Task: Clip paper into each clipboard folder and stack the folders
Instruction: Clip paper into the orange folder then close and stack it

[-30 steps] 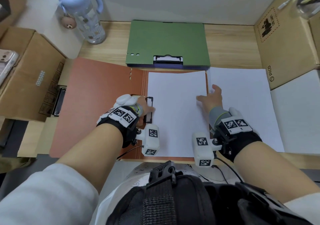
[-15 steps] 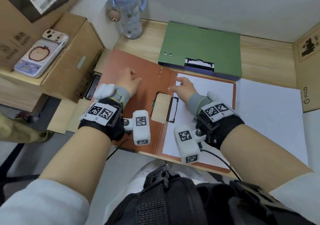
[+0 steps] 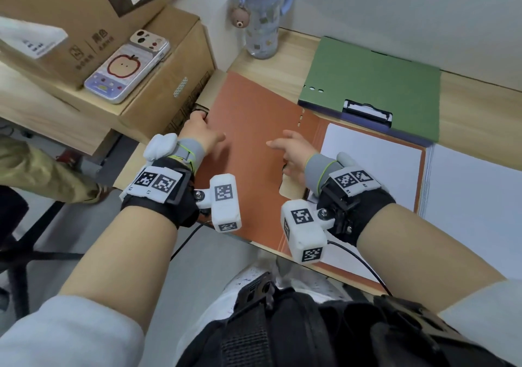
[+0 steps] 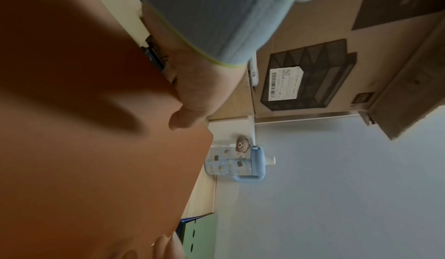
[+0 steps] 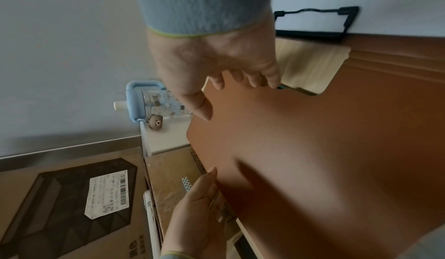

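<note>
A wooden desk [image 3: 466, 104] carried the open orange folder [image 3: 254, 140] at its left edge. Head view: left hand [image 3: 197, 133] gripped the cover's outer edge. Right wrist view: right hand [image 5: 216, 61] hovered, fingers loosely spread. Swinging the cover flat over the paper [image 3: 375, 166] would suit.

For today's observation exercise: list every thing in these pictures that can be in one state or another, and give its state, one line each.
Orange folder: open flat on the desk.
Clipped paper: lying on the folder's right half.
Green folder: closed, clip showing.
Loose paper stack: flat beside the orange folder.
Water bottle: upright.
Phone: face down on a cardboard box.
Left hand: at the cover's left edge.
Right hand: fingers relaxed over the cover.
</note>
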